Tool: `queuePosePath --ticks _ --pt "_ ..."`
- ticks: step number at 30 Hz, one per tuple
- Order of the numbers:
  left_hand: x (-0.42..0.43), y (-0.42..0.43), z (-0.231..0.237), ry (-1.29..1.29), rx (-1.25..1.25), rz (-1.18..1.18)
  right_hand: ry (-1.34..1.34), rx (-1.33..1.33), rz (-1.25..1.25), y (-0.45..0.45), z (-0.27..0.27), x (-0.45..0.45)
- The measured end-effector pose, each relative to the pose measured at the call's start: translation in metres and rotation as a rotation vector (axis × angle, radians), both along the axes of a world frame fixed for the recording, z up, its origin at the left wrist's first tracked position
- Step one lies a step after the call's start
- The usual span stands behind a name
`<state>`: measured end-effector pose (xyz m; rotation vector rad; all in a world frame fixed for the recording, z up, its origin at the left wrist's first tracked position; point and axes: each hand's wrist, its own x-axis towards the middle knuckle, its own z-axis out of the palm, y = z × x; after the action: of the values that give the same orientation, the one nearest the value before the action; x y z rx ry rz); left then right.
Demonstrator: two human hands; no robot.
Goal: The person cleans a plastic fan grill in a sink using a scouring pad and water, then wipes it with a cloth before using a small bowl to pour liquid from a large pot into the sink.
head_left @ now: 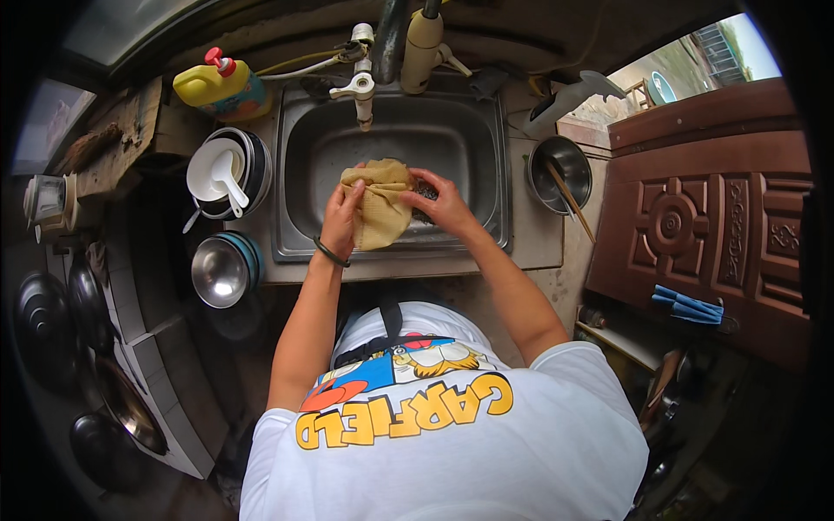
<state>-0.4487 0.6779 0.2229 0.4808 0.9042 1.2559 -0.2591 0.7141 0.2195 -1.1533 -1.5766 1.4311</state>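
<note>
Over the front part of a stainless steel sink [313, 150], my left hand [340, 218] grips a yellow textured cloth [383, 218] at its left side, the thumb lying on top. My right hand [443, 202] is at the cloth's right edge, thumb and fingertips against it; whether they pinch it is hard to tell. A dark, wiry scouring pad [425, 193] shows partly between the right thumb and fingers; whether it is held or lies below is unclear. Behind the cloth, a white-handled tap [362, 91] reaches over the basin, with no water seen running.
Left of the sink are stacked bowls with a white spoon [225, 170], metal bowls [220, 270] and a yellow pump bottle [221, 88]. On the right stand a steel pot [565, 172] with chopsticks [568, 195] and a brown panelled door [690, 221] with blue cloths [688, 305].
</note>
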Motion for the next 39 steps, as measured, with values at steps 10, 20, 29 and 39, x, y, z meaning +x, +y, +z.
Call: queuePosePath --ticks 10,20,29,39 --pt "-0.011 0.006 0.002 0.151 -0.022 -0.179 0.006 -0.013 -0.109 0.022 0.005 0.009" --pt "-0.006 0.025 -0.012 -0.002 -0.198 0.085 -1.050 0.212 -0.020 0.049 -0.057 0.054" --pt "-0.019 0.032 -0.040 -0.210 -0.230 0.260 -0.209 0.939 -0.136 0.081 0.117 -0.074" --pt "-0.019 0.066 -0.068 -0.513 -0.169 0.097 -0.118 0.731 0.069 0.102 0.096 -0.093"
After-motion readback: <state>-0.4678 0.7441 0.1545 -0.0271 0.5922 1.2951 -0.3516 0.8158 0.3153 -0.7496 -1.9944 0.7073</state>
